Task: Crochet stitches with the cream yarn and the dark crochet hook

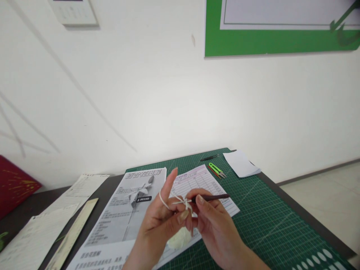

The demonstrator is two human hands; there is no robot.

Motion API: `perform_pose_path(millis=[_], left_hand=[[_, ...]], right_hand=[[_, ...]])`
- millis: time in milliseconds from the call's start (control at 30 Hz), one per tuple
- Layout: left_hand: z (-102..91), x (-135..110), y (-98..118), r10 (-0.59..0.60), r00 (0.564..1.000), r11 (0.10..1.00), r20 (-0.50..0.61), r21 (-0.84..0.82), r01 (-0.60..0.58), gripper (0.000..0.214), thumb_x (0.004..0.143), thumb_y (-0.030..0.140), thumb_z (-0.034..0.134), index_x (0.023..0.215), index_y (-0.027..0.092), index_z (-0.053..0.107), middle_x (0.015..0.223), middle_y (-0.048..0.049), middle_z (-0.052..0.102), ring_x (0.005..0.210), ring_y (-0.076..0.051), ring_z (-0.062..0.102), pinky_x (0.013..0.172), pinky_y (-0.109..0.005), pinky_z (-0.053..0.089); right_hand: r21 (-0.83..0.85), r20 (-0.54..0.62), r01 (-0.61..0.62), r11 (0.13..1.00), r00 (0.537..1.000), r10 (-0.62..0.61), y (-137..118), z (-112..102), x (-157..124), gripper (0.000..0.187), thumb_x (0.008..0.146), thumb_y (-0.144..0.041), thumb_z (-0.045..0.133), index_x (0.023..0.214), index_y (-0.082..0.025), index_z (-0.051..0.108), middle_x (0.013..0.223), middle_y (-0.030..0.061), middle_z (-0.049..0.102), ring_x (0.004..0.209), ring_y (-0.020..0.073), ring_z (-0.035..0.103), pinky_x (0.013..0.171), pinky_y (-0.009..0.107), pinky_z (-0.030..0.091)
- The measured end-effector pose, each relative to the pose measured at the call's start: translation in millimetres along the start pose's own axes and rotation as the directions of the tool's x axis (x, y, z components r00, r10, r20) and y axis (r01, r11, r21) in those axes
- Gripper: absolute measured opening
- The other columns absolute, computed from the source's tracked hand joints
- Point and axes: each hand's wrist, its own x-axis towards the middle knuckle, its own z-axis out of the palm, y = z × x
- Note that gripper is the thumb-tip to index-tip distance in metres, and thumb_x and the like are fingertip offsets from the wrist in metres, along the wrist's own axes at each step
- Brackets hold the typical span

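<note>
My left hand is raised over the papers with its forefinger pointing up and a strand of white yarn looped round that finger; thumb and middle finger pinch the yarn's small worked piece. My right hand grips a dark crochet hook whose tip sits in the yarn loops. A pale ball of yarn lies under the hands on the paper.
A green cutting mat covers the dark table. On it lie a printed instruction sheet, a pink form, green thread snips, a dark tool and a white paper. A ruler and papers lie left; a red object far left.
</note>
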Motion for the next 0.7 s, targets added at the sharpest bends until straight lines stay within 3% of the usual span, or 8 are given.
perform_pose_path(millis=[167, 333, 500, 700], left_hand=[[-5.6, 1, -3, -0.063, 0.997, 0.998, 0.042, -0.003, 0.063, 0.067, 0.087, 0.015, 0.054, 0.141, 0.043, 0.025, 0.067, 0.0023, 0.062, 0.059, -0.011, 0.056, 0.056, -0.023, 0.046], [-5.6, 2, -3, -0.072, 0.997, 0.997, 0.000, 0.027, 0.072, 0.069, 0.086, 0.016, 0.056, 0.144, 0.036, 0.024, 0.067, 0.0004, 0.063, 0.059, -0.011, 0.053, 0.054, -0.020, 0.044], [-3.1, 1, -1, -0.088, 0.996, 0.994, 0.007, 0.069, 0.088, 0.071, 0.087, 0.018, 0.054, 0.145, 0.039, 0.018, 0.069, 0.0004, 0.064, 0.059, -0.016, 0.059, 0.051, -0.026, 0.050], [-5.5, 4, 0, -0.124, 0.991, 0.990, -0.048, 0.065, 0.127, 0.072, 0.083, 0.017, 0.060, 0.145, 0.032, 0.024, 0.065, 0.0010, 0.063, 0.059, -0.011, 0.055, 0.056, -0.021, 0.040]], right_hand=[[0.001, 0.011, -0.027, 1.000, 1.000, 0.027, 6, -6, 2, 0.019, 0.079, -0.033, 0.069, 0.084, -0.015, 0.069, 0.051, -0.0018, 0.063, 0.039, 0.0069, 0.054, 0.038, 0.015, 0.048], [0.019, -0.003, -0.048, 0.999, 0.999, 0.048, 8, -12, 5, 0.019, 0.080, -0.031, 0.068, 0.087, -0.014, 0.068, 0.056, -0.0005, 0.066, 0.044, 0.0071, 0.058, 0.046, 0.020, 0.057], [-0.003, 0.019, -0.077, 0.997, 0.997, 0.077, 9, -14, 6, 0.022, 0.085, -0.037, 0.061, 0.092, -0.016, 0.065, 0.050, -0.0025, 0.063, 0.035, 0.0067, 0.053, 0.033, 0.017, 0.050], [-0.007, 0.012, -0.014, 1.000, 1.000, 0.014, 7, -12, 6, 0.018, 0.079, -0.032, 0.069, 0.085, -0.016, 0.065, 0.049, -0.0030, 0.061, 0.036, 0.0047, 0.046, 0.030, 0.011, 0.041]])
